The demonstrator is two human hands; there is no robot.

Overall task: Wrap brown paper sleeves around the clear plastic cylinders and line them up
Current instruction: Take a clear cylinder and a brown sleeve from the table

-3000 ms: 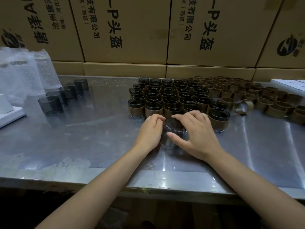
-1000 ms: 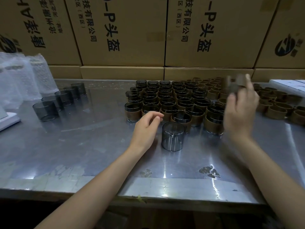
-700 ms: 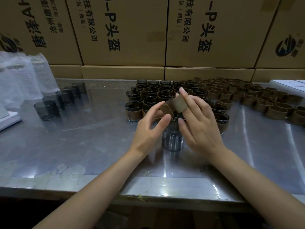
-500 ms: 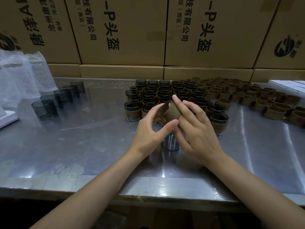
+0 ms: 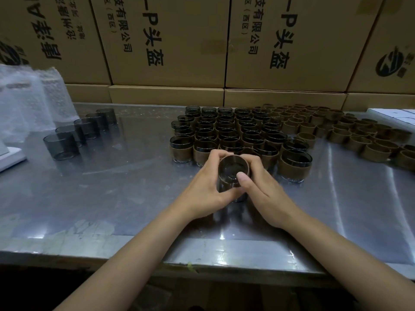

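Note:
A clear smoky plastic cylinder (image 5: 232, 170) stands on the steel table (image 5: 112, 194) in front of me, with a brown paper sleeve (image 5: 246, 168) around its upper part. My left hand (image 5: 206, 189) grips it from the left, and my right hand (image 5: 265, 189) grips it from the right with the thumb on the near rim. Behind them stand several rows of sleeved cylinders (image 5: 224, 131). Several empty brown sleeves (image 5: 350, 133) lie at the right. A short row of bare cylinders (image 5: 78, 131) stands at the left.
Stacked cardboard boxes (image 5: 168, 41) form a wall along the back of the table. Bubble-wrap bags (image 5: 29, 102) lean at the far left, beside a white block (image 5: 9, 158). A white flat item (image 5: 395, 115) lies at the back right. The table's front edge runs near my forearms.
My right hand fetched a brown sleeve from the right pile. Both hands opened it above the bare cylinder, then lowered it over the cylinder, which they now grip.

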